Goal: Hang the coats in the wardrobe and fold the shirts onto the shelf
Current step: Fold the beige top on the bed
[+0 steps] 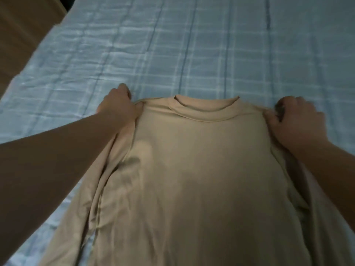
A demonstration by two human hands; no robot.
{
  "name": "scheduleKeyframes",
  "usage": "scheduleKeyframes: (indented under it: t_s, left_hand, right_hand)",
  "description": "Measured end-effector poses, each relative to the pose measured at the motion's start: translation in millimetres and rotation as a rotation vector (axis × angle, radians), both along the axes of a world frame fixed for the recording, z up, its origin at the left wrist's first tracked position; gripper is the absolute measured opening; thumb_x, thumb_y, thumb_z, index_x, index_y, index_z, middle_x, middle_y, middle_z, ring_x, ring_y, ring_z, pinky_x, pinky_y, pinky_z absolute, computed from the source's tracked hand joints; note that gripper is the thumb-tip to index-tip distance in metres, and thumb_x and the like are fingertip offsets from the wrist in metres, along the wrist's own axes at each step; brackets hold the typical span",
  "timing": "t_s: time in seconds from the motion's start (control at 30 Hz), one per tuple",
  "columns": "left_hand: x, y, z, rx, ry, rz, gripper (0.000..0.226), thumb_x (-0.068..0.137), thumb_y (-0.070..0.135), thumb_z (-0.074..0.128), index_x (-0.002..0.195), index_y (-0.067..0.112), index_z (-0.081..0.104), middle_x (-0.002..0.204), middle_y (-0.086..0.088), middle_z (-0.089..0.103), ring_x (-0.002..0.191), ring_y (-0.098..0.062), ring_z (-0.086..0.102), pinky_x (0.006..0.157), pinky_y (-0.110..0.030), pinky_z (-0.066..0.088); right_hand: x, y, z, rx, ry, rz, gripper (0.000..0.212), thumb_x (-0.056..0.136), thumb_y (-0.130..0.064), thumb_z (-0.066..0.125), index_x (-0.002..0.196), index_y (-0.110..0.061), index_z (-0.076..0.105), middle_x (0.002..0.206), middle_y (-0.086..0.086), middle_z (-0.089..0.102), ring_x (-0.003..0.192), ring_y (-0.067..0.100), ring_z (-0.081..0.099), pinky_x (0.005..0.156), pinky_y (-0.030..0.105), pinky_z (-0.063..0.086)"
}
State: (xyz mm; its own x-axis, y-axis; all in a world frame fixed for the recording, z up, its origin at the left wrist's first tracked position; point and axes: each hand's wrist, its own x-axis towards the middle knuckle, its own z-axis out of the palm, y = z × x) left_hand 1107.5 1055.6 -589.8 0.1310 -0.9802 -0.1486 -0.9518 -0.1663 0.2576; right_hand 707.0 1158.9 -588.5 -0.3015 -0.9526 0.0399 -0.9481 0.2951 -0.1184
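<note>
A beige long-sleeved shirt (196, 169) with a round ribbed collar lies spread face up on the bed, collar pointing away from me. My left hand (117, 104) grips its left shoulder, fingers curled round the fabric. On the other side my right hand (295, 120) grips the right shoulder the same way. Both sleeves are bunched along the sides of the body under my forearms. The shirt's hem runs out of view at the bottom.
The bed carries a light blue checked sheet (192, 45), wrinkled, reaching far beyond the shirt. A brown wooden surface (21, 35) borders the bed at the upper left. No wardrobe, shelf or coat is in view.
</note>
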Motion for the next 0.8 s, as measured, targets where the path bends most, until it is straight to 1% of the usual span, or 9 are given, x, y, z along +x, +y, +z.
scheduleKeyframes:
  t_s: [0.07,0.17,0.27,0.4,0.5,0.57,0.67,0.73,0.8]
  left_hand:
    - [-1,-4,15,0.063,0.153,0.148,0.061,0.074,0.043,0.073,0.123,0.014,0.049,0.125,-0.015,0.050,0.115,-0.035,0.053,0.097,-0.045,0.048]
    - [1,23,44,-0.026,0.288,0.133,0.061,0.073,0.025,0.070,0.129,0.015,0.049,0.130,-0.014,0.051,0.115,-0.031,0.055,0.091,-0.037,0.048]
    - [6,89,71,-0.112,0.328,-0.039,0.042,0.084,0.015,0.064,0.125,0.011,0.053,0.123,-0.014,0.056,0.110,-0.026,0.055,0.084,-0.026,0.037]
    - [22,203,82,-0.134,0.443,-0.126,0.028,0.081,0.012,0.057,0.109,0.017,0.057,0.106,-0.009,0.062,0.093,-0.021,0.060,0.085,-0.030,0.045]
    - [38,307,68,-0.069,0.507,-0.128,0.033,0.081,-0.001,0.055,0.101,0.026,0.054,0.090,0.004,0.059,0.077,-0.003,0.056,0.076,-0.017,0.044]
    - [54,376,54,-0.031,0.507,-0.083,0.028,0.084,0.001,0.055,0.100,0.024,0.056,0.086,0.010,0.057,0.076,-0.003,0.056,0.073,-0.023,0.046]
    - [76,454,32,0.056,0.418,0.013,0.027,0.079,0.008,0.062,0.105,0.014,0.060,0.093,-0.005,0.059,0.084,-0.025,0.059,0.078,-0.043,0.051]
    - [84,484,27,0.106,0.279,0.011,0.031,0.076,0.016,0.069,0.105,0.012,0.059,0.093,-0.011,0.059,0.086,-0.034,0.057,0.079,-0.046,0.050]
    - [86,500,29,0.133,0.178,0.026,0.041,0.075,0.020,0.075,0.110,0.008,0.057,0.104,-0.019,0.056,0.097,-0.040,0.052,0.088,-0.051,0.045]
  right_hand:
    - [4,6,15,-0.031,-0.070,0.008,0.040,0.092,-0.043,0.054,0.120,-0.015,0.054,0.120,0.018,0.055,0.113,0.042,0.050,0.094,0.056,0.040]
    - [23,41,46,-0.140,-0.275,0.001,0.036,0.092,-0.031,0.052,0.124,-0.013,0.054,0.123,0.017,0.054,0.116,0.039,0.048,0.097,0.052,0.041]
    - [53,111,73,-0.177,-0.395,0.020,0.032,0.091,-0.028,0.050,0.118,-0.013,0.055,0.117,0.014,0.056,0.111,0.035,0.051,0.094,0.045,0.043]
    - [98,238,76,-0.119,-0.515,-0.011,0.029,0.091,-0.026,0.050,0.120,-0.027,0.054,0.118,0.001,0.059,0.109,0.022,0.055,0.095,0.038,0.046]
    - [117,337,58,-0.086,-0.635,-0.200,0.033,0.091,-0.014,0.057,0.122,-0.025,0.055,0.115,0.001,0.061,0.104,0.025,0.059,0.092,0.041,0.048]
    - [127,397,47,-0.061,-0.681,-0.391,0.041,0.084,-0.001,0.060,0.124,-0.012,0.056,0.113,0.006,0.060,0.105,0.028,0.058,0.093,0.040,0.046]
    - [143,463,37,0.030,-0.728,-0.600,0.038,0.081,0.004,0.060,0.118,-0.007,0.057,0.101,0.007,0.059,0.100,0.033,0.060,0.088,0.037,0.045]
    - [147,485,33,0.085,-0.651,-0.586,0.034,0.083,-0.002,0.062,0.117,-0.004,0.060,0.103,0.012,0.060,0.098,0.034,0.059,0.088,0.039,0.046]
    - [145,489,33,0.117,-0.565,-0.554,0.034,0.083,-0.007,0.064,0.116,-0.001,0.061,0.106,0.020,0.061,0.097,0.037,0.058,0.089,0.042,0.047]
